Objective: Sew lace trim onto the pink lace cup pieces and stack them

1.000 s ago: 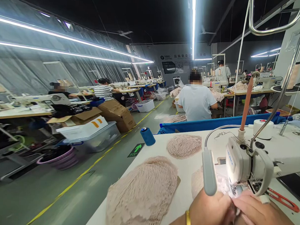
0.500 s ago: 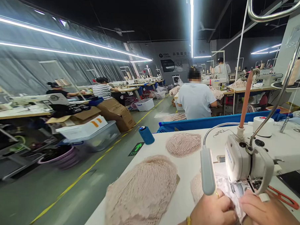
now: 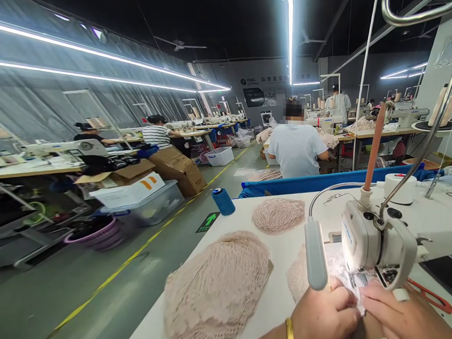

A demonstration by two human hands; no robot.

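Observation:
At the white sewing machine (image 3: 361, 240), both of my hands are close in front of the needle area. My left hand (image 3: 326, 314), with a gold bangle on its wrist, has its fingers curled on the edge of a pale lace piece (image 3: 339, 264). My right hand (image 3: 403, 309) presses its fingers together on the same lace from the other side, just below the presser foot. Part of the lace is hidden behind the grey machine lamp (image 3: 317, 256) and my fingers. To the left lie a large pile of beige lace pieces (image 3: 217, 284) and a smaller lace pile (image 3: 278, 217).
A blue thread cone (image 3: 223, 201) stands at the table's far left corner. Orange-handled snips (image 3: 432, 297) and a dark flat object (image 3: 444, 276) lie right of the machine. A blue cloth trough (image 3: 281, 187) runs along the back edge; a person in a white shirt (image 3: 296, 147) sits beyond.
The lace has moved away from me under the machine, and less of it shows between my hands. Both hands stay close to the needle. The whole view has shifted slightly.

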